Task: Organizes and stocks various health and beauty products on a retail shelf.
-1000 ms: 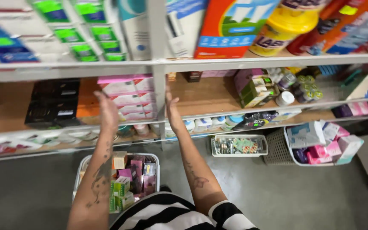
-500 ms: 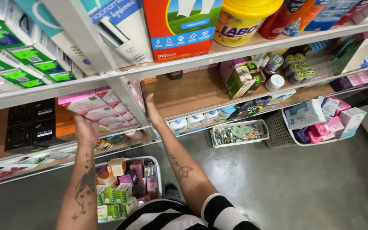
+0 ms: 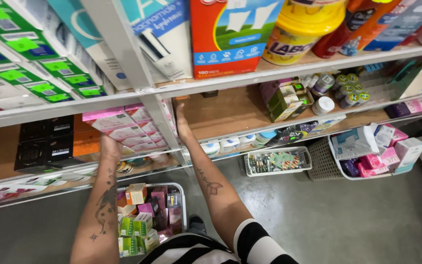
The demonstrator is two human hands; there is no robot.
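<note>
My left hand (image 3: 109, 146) presses against the front of a stack of pink and white boxes (image 3: 123, 128) on a wooden shelf (image 3: 230, 115). On the other side of the white shelf upright (image 3: 164, 128), my right hand (image 3: 181, 124) reaches onto the bare shelf board, palm toward the same stack. Both forearms are tattooed. Whether the fingers grip a box is hidden by the boxes and the upright.
Black and orange boxes (image 3: 54, 144) stand left of the stack. On the floor below me sits a white basket (image 3: 147, 215) of small boxes. A small white tray (image 3: 277, 161) and a larger basket (image 3: 367, 154) of packs stand to the right. Large boxes and bottles fill the upper shelf.
The view has tilted and moved closer to the shelf. Both hands stay at the pink stack, my left one lower on its front, my right one pushed deeper behind the upright.
</note>
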